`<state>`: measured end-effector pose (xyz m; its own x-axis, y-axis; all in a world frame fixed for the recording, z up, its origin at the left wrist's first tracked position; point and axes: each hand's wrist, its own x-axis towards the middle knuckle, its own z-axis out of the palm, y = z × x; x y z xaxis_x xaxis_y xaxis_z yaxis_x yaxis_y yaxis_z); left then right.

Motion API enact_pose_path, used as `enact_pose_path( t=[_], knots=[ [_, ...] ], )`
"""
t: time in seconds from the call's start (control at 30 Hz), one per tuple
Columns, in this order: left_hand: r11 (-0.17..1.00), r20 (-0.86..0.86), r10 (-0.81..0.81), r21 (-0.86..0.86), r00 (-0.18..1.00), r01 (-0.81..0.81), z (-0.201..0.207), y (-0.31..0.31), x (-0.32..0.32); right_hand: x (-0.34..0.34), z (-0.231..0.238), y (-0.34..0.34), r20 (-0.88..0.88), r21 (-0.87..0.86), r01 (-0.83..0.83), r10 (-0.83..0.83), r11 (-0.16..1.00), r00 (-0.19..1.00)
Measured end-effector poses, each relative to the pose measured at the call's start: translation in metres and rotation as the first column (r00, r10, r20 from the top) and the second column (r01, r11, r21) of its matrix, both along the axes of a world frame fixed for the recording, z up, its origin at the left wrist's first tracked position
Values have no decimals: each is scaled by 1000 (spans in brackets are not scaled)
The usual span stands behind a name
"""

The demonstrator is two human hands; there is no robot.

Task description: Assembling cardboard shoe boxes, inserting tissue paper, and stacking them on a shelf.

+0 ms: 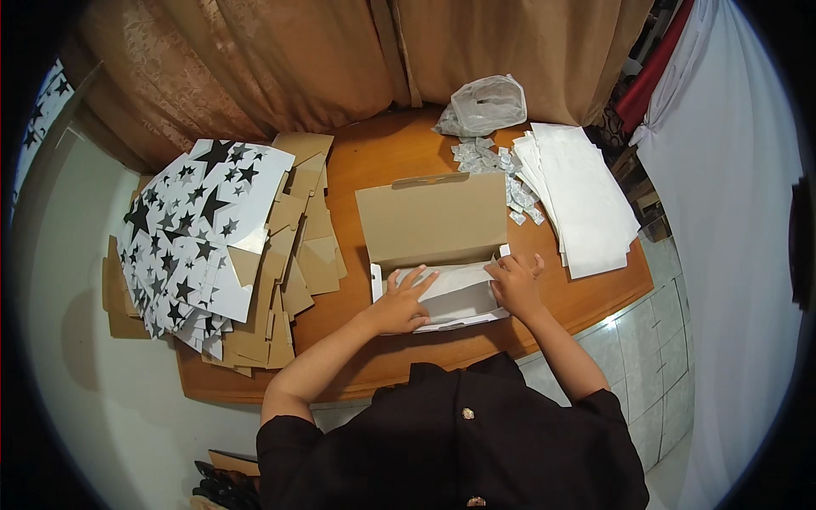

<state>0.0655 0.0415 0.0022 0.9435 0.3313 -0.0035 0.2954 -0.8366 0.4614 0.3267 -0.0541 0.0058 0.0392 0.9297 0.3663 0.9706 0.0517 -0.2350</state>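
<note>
On the left of the table (374, 149) there is a pile of flat cardboard pieces (174, 246), many printed with black stars. Your left hand (402, 308) is open, its fingers spread over the white sheet (463, 279) inside the open box (433, 214), which stands near the middle. Your right hand (516, 282) bends its fingers at the box's right end; whether it grips something, I cannot tell. At the far right lie small sachets (520, 194), then a stack of papers (588, 200).

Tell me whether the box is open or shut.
The box is open: its lid is tipped back, brown inside showing, and a white sheet is visible inside between left hand and right hand.
</note>
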Motion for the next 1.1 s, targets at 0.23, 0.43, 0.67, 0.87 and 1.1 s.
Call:
enact_pose_path(
  t=[0.23, 0.43, 0.67, 0.87, 1.1],
  knots=[
    [896, -26, 91, 438, 996, -70, -18, 14, 5, 1, 3, -3, 6, 23, -5, 5, 1000, 1000],
    [831, 152, 120, 526, 981, -183, -42, 27, 12, 2, -1, -4, 67, 30, -103, 101, 994, 993],
    [939, 263, -260, 294, 929, 180, -13, 38, -6, 13, -12, -9, 114, -343, -315, 372, 885, 921],
    [903, -143, -345, 218, 928, 369, -13, 25, -7, 15, 26, 9, -60, -665, -279, 323, 693, 945],
    [950, -172, -293, 60, 941, 307, -12, 15, 6, -15, 35, 24, -551, -623, -554, 192, 553, 812]
  ],
)
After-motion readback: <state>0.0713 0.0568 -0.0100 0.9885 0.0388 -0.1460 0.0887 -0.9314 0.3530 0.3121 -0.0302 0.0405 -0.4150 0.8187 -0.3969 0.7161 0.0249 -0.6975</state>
